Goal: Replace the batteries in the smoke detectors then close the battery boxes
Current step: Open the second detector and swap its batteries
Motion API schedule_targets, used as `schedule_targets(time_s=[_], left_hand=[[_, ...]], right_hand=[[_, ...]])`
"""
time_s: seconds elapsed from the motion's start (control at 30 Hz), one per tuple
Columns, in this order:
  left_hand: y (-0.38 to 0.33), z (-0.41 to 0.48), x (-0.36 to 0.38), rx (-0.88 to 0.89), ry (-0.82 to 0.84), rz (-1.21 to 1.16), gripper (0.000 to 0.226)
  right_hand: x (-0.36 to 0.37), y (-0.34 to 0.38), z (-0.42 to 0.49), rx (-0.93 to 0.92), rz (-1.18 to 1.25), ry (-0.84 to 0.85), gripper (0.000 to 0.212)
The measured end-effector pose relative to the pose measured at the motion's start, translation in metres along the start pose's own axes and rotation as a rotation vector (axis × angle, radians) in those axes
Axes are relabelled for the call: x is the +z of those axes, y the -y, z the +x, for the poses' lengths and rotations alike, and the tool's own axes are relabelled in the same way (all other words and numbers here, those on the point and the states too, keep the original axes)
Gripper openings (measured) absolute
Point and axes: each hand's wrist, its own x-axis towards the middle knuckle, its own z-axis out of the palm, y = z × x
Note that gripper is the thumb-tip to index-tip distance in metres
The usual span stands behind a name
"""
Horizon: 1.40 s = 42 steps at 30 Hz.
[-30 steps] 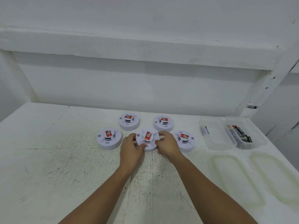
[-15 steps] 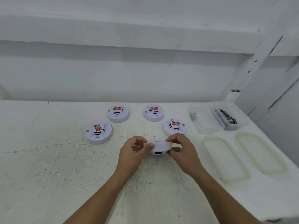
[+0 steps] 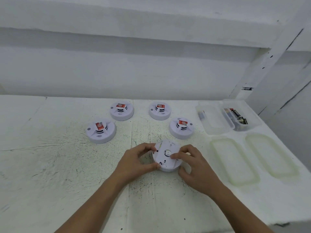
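Both hands (image 3: 133,163) (image 3: 197,167) in a grip on upturned smoke detector (image 3: 166,156)

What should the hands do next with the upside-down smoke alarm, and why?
Probably work its back open to reach the battery: the left hand and right hand grip the alarm back side up, and no battery shows there yet.

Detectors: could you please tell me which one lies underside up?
The detector between the left hand and right hand; the other four show red stickers.
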Motion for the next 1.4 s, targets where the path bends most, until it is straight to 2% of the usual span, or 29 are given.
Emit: schedule_targets(time_s=[0.2,0.33,0.43,0.57,0.77,0.97,1.27,1.4], left_hand=[[-0.003,-0.002,0.009,0.070,0.073,0.136,0.065],[-0.001,0.002,0.014,0.068,0.134,0.218,0.095],[-0.004,0.006,0.017,0.078,0.153,0.288,0.118],[-0.014,0.010,0.021,0.075,0.207,0.356,0.122],[-0.009,0.019,0.021,0.107,0.173,0.464,0.119],[-0.003,0.024,0.024,0.127,0.132,0.501,0.119],[0.004,0.029,0.024,0.151,0.147,0.497,0.116],[0.006,0.032,0.023,0.160,0.163,0.492,0.114]], right_hand=[[-0.015,0.001,0.005,-0.032,-0.015,0.061,0.028],[-0.023,0.008,0.018,-0.091,-0.098,0.153,0.020],[-0.026,0.013,0.023,-0.120,-0.152,0.195,0.024],[-0.024,0.013,0.026,-0.175,-0.237,0.278,0.027],[-0.022,0.018,0.025,-0.145,-0.243,0.384,0.023],[-0.018,0.018,0.023,-0.104,-0.183,0.387,0.036],[-0.020,0.014,0.028,-0.064,-0.141,0.420,0.037],[-0.019,0.009,0.030,-0.071,-0.091,0.420,0.045]])
